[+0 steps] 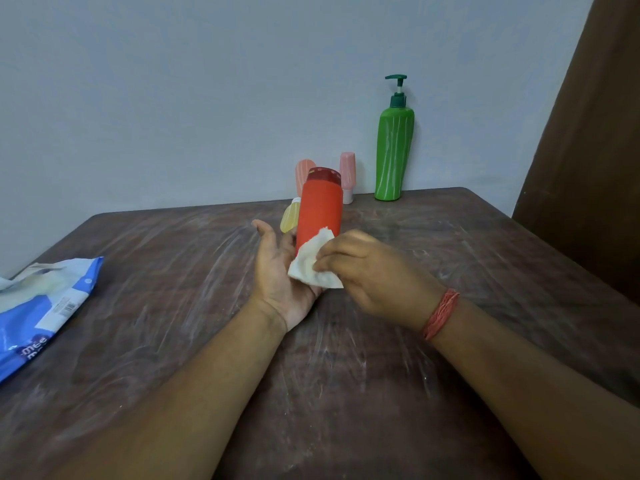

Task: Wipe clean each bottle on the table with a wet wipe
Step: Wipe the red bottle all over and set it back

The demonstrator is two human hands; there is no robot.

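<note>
A red bottle (320, 209) with a dark red cap stands tilted in my left hand (277, 278), above the middle of the table. That hand lies palm up under the bottle's base, thumb stretched out, and its fingers are hidden behind the bottle. My right hand (374, 271) pinches a crumpled white wet wipe (311, 268) against the bottle's lower side. A tall green pump bottle (394, 150) stands at the back by the wall. Two small pink bottles (347, 171) stand behind the red one, and a small yellow bottle (290, 218) lies beside it.
A blue and white wet wipe pack (41, 306) lies at the left edge of the dark, smeared table (173, 341). A grey wall runs along the table's far edge. A brown curtain (588, 133) hangs at the right.
</note>
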